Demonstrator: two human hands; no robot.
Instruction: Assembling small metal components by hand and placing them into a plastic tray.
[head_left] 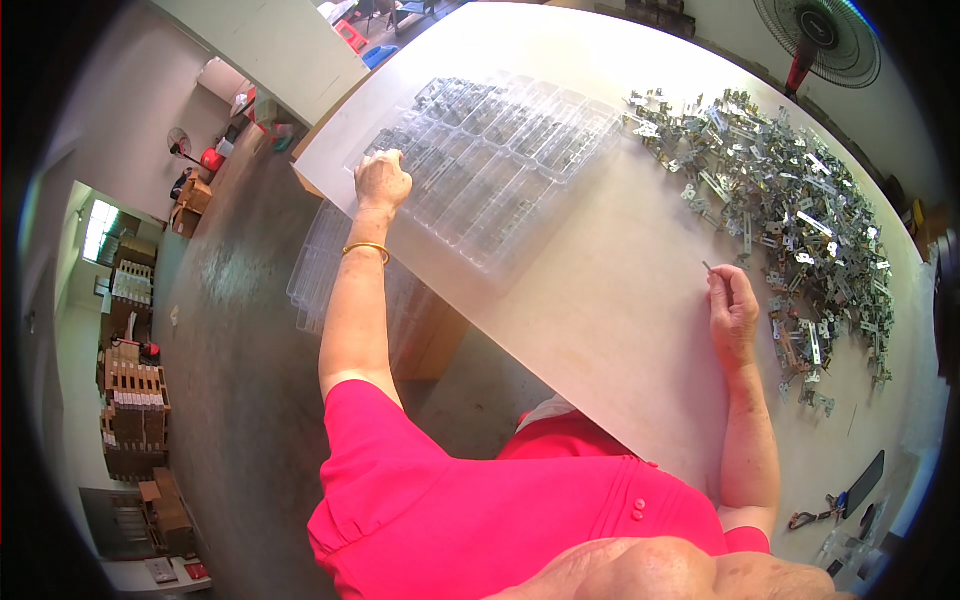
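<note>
My left hand (383, 182) is at the left end of a clear plastic compartment tray (485, 262) on the table. Its fingers are curled down over metal parts in the tray's corner; what they hold, if anything, is hidden. Small metal parts (455, 98) fill many of the tray's far compartments, while the near ones look mostly bare. Over the table to the right, my right hand (735, 318) pinches a small thin metal piece (708, 266) between thumb and fingers. Just beyond that hand lies a large loose heap of metal brackets (800, 215).
Below the table's left edge stand more stacked clear trays (320, 262). A black-handled tool (862, 485) and a pair of small pliers or snips (808, 519) lie at the lower right. A fan (818, 35) stands behind the table; cardboard boxes (140, 410) line the left wall.
</note>
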